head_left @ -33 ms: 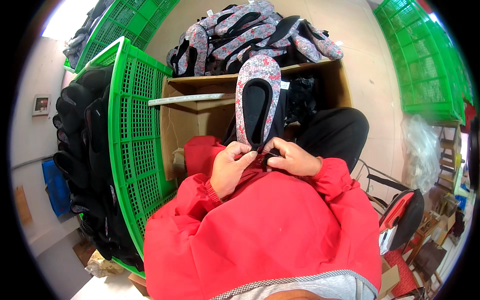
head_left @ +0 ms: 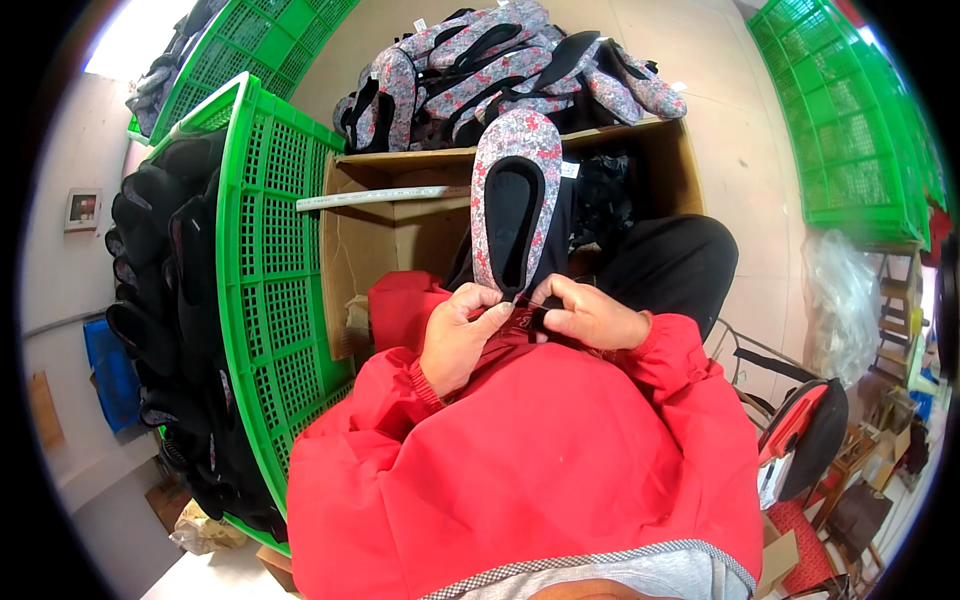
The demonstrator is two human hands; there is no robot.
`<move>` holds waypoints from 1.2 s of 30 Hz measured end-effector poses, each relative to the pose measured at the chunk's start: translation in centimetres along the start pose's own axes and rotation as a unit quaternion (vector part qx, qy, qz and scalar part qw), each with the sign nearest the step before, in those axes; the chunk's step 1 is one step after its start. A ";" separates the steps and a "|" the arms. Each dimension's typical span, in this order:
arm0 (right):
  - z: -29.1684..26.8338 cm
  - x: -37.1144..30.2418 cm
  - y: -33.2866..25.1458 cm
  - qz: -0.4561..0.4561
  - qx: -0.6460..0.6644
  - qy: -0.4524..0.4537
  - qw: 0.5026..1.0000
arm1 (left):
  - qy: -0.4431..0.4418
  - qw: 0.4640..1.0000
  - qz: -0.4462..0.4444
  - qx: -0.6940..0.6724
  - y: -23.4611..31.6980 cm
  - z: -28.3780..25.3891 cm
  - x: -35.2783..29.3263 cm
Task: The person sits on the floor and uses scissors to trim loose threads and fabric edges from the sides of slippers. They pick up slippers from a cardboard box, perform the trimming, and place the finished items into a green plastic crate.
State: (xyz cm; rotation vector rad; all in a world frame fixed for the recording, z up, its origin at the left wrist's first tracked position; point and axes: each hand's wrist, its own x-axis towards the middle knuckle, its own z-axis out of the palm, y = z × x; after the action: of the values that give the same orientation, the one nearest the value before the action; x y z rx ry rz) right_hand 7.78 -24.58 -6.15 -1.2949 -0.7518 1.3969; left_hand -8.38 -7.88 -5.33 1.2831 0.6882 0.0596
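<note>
From the head camera, your left hand (head_left: 462, 335) and right hand (head_left: 590, 318) meet at the heel end of a floral slipper (head_left: 512, 195), which stands upright above your lap with its toe pointing away from you. Both hands pinch the heel rim, thumb tips pressed against forefingers; what sits between them is too small to make out, perhaps a tag or a thread. The slipper looks light and soft: a printed fabric upper in grey with small red flowers, a black lining, a limp oval shape. It will probably fold if you squeeze its middle, so the firmer heel rim, where you hold it now, seems the best grip. Your red jacket sleeves (head_left: 540, 440) fill the lower view, smooth and slightly shiny. Beyond the slipper stands an open cardboard box (head_left: 385, 235), with a heap of matching slippers (head_left: 520, 60) piled past its far edge. At your left, a green plastic lattice crate (head_left: 275, 260) holds dark shoes (head_left: 160, 270). More green crates (head_left: 860, 130) stand at the right.
</note>
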 end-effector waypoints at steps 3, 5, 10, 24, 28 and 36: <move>-1.7 -0.5 -0.1 0.037 0.026 -0.066 0.997 | 0.000 0.999 -0.005 -0.039 0.1 0.2 -0.2; -1.9 -0.3 -0.7 0.036 0.059 -0.082 0.994 | 0.001 0.999 -0.004 -0.049 0.2 0.2 -0.3; -2.3 0.4 -0.6 0.079 0.128 -0.096 0.984 | -0.003 1.000 0.020 -0.016 -0.2 0.0 -0.3; -1.3 1.8 -1.3 0.094 0.141 -0.079 0.982 | -0.024 0.995 0.079 0.048 -0.4 -0.1 0.0; -1.2 2.3 -0.3 0.101 0.161 -0.080 0.979 | -0.023 0.995 0.080 0.050 -0.4 -0.1 0.0; -1.2 2.3 -0.4 0.088 0.144 -0.073 0.983 | -0.024 0.992 0.088 0.083 -0.1 -0.1 0.0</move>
State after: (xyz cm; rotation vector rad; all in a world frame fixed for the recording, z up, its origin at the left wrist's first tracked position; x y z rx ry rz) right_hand 9.29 -22.54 -6.69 -1.0600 -0.5148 1.6892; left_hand -8.44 -7.81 -5.48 1.4983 0.5458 0.1184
